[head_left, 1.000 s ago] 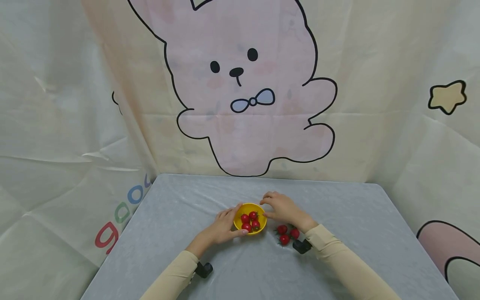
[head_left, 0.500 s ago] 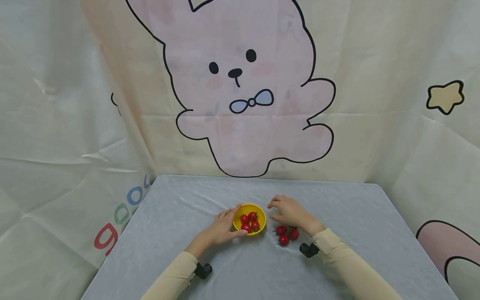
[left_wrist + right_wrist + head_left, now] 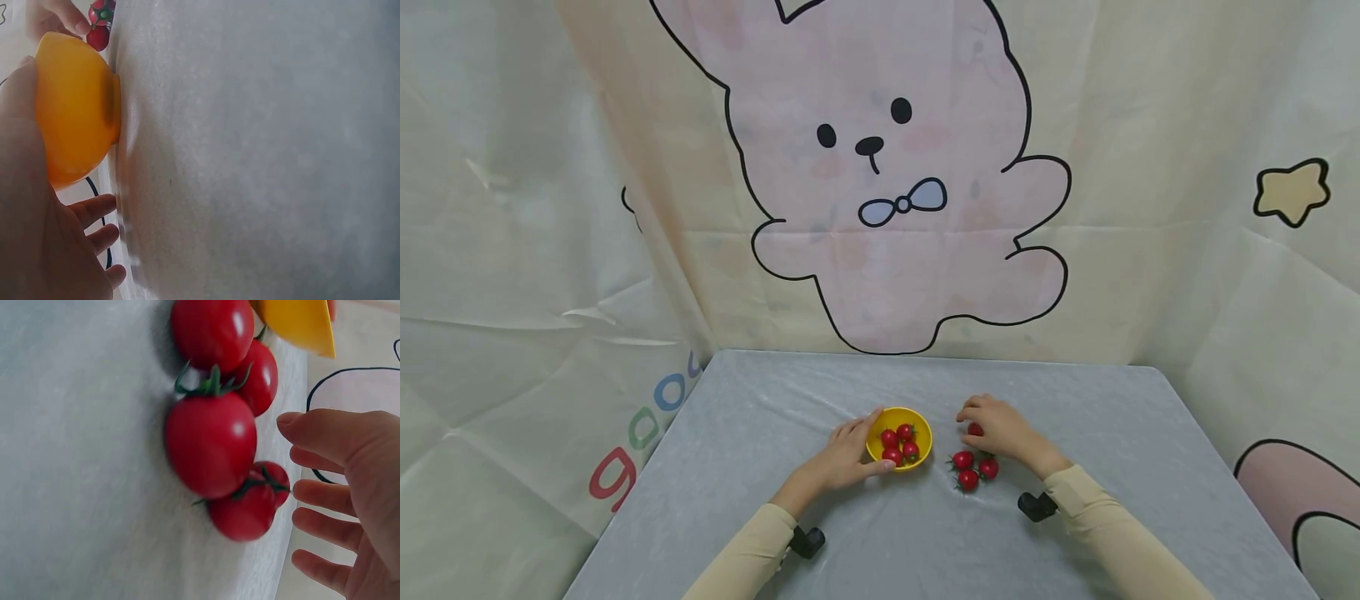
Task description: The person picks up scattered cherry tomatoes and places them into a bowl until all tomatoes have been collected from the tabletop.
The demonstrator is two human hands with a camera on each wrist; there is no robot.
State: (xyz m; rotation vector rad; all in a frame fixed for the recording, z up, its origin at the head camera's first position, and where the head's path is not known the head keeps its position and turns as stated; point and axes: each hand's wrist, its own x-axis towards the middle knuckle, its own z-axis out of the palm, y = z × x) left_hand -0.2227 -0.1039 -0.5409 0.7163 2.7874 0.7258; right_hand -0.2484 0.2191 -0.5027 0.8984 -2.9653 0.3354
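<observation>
A yellow bowl [image 3: 875, 445] with several red cherry tomatoes [image 3: 910, 452] inside stands on the table. My left hand [image 3: 844, 455] holds the bowl's left side between thumb and index finger. In the left wrist view, the other fingers of that hand stick out beside the bowl [image 3: 75, 106]. To the right of the bowl, my right hand [image 3: 1002, 427] hovers near a tomato [image 3: 975, 429], partly covered by the fingers. The right wrist view shows its fingers apart and relaxed, just off several tomatoes [image 3: 212, 444] with green stems, holding none.
A grey-blue cloth covers the table [image 3: 880, 550]. Nearer than the right hand, three tomatoes [image 3: 967, 480] lie in a cluster. Behind the table hangs a curtain [image 3: 1097, 275] printed with a pink cartoon bear. Each wrist carries a small black camera [image 3: 807, 542].
My right hand has moved away from the bowl to the right, uncovering the cluster; a tomato now shows at its fingers. The left hand and the bowl have hardly moved.
</observation>
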